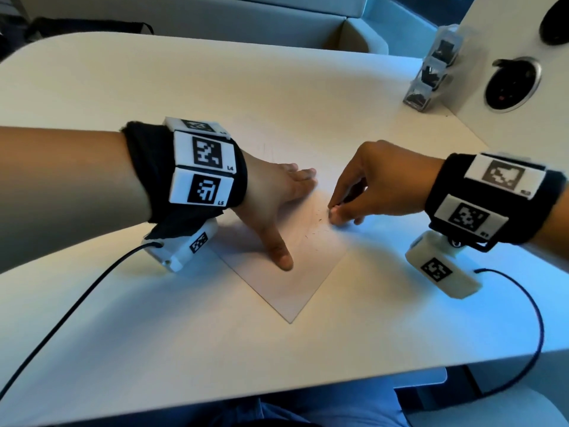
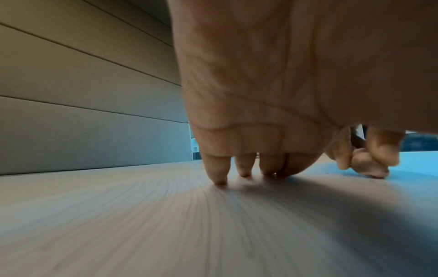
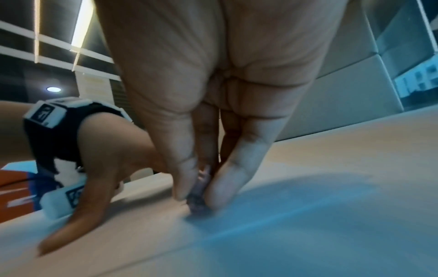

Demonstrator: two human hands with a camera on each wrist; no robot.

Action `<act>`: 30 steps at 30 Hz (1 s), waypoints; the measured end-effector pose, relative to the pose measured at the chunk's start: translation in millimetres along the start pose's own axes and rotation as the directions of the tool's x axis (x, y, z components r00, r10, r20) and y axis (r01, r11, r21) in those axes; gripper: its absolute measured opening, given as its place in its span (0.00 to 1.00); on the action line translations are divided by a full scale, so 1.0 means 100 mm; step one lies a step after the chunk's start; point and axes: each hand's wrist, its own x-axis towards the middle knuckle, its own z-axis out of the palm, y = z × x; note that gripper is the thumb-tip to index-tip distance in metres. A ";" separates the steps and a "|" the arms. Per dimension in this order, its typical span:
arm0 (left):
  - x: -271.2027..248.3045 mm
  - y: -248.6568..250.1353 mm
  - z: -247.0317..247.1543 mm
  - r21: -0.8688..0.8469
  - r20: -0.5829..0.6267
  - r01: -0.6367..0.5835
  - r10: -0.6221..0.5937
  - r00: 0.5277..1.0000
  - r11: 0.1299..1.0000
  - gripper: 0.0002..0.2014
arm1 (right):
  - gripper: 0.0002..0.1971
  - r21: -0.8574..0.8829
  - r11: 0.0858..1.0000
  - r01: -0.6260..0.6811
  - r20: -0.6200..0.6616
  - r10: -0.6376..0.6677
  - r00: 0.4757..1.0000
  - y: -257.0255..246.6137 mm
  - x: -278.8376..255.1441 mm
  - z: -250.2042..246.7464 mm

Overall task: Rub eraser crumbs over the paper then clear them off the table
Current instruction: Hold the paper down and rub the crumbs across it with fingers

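Observation:
A white sheet of paper [image 1: 286, 288] lies cornerwise on the pale table [image 1: 154, 87]. My left hand [image 1: 281, 211] lies flat on the sheet's left part, fingers straight and thumb spread; in the left wrist view its fingertips [image 2: 220, 180] press the surface. My right hand [image 1: 334, 211] pinches a small greyish eraser [image 3: 198, 196] between thumb and fingers, with its tip down on the paper's right side. Dark eraser crumbs [image 1: 317, 229] are scattered on the paper just below that hand. Most of the eraser is hidden by the fingers.
A stack of clear plastic boxes [image 1: 431, 75] stands at the back right against a white panel with a round socket [image 1: 512, 84]. Black cables [image 1: 77, 303] trail from both wrist cameras over the table. The table's front edge [image 1: 277, 392] is near my body.

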 end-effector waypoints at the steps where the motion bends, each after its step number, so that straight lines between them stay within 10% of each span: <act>1: 0.00 0.00 0.00 -0.003 0.000 -0.002 0.002 1.000 1.000 0.69 | 0.04 0.000 1.000 0.019 0.019 -0.019 1.000 -0.01 -0.02 0.02; 30: -0.01 -0.03 0.02 -0.015 0.008 -0.013 0.014 1.000 1.000 0.69 | 0.05 -0.028 1.000 -0.001 0.054 0.003 0.999 -0.01 -0.05 0.03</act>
